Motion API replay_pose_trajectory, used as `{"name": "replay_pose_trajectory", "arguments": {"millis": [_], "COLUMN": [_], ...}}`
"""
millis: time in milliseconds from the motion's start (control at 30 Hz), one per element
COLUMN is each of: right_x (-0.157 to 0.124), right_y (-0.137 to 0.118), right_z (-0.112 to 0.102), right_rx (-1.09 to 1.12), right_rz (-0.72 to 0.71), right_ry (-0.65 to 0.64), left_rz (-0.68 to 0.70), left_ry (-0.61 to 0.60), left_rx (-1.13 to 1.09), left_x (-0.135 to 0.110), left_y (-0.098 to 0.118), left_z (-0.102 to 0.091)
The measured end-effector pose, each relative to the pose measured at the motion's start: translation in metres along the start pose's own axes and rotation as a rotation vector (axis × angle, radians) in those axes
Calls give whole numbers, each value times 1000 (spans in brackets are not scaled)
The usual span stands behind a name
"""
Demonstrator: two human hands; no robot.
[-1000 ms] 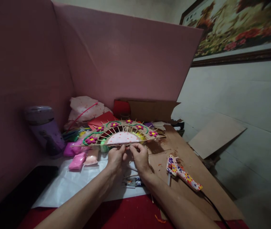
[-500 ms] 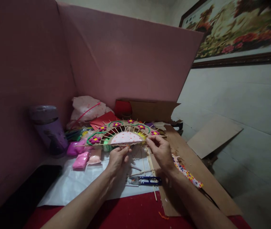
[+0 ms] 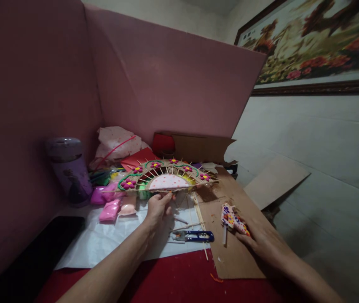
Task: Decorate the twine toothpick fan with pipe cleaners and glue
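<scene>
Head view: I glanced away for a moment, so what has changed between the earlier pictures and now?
The right hand has let go of the flowered fan and moved rightward and nearer, onto the glue gun. The left hand still holds the fan's lower edge; the snips and pink packets lie as before.

Painting point(image 3: 312, 46), upper right: a short row of small dark marks point(image 3: 249, 35), resembling written characters, stands in its upper left corner; from my remote view they are too small to read. Cup point(image 3: 68, 172), left: its purple side bears a printed figure point(image 3: 71, 185), in which I discern no lettering. Elsewhere I can read no text.
</scene>
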State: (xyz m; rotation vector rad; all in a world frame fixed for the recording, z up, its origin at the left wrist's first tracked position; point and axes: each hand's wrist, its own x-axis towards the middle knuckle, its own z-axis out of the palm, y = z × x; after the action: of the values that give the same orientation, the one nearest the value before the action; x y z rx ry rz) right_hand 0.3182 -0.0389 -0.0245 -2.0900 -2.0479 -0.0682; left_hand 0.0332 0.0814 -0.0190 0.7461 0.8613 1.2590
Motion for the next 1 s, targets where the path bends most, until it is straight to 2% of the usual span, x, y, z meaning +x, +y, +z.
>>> {"name": "replay_pose_trajectory", "arguments": {"millis": [267,400,467,567,700,767,867,1000], "right_x": [12,17,19,24,39,49,63,74], "right_y": [5,-4,-17,-52,-105,-125,-144,-153], "right_z": [0,-17,-27,-40,-45,-42,-33,-15], "right_rx": [228,390,455,489,428,385,320,222], "right_rz": [-10,-36,-54,-116,-313,-437,-535,-572], "right_ry": [-53,47,114,131,98,130,204,175], "left_rz": [24,27,27,30,40,42,43,48], "left_ry": [8,11,18,31,43,47,65,125], "left_rx": [-9,-12,-12,-13,-18,-24,-46,-96], "left_x": [2,2,2,1,1,1,2,6], "left_y": [-4,-5,-5,-6,-7,-9,-13,-17], "left_z": [-2,-2,-2,-2,-2,-2,-1,-1]}}
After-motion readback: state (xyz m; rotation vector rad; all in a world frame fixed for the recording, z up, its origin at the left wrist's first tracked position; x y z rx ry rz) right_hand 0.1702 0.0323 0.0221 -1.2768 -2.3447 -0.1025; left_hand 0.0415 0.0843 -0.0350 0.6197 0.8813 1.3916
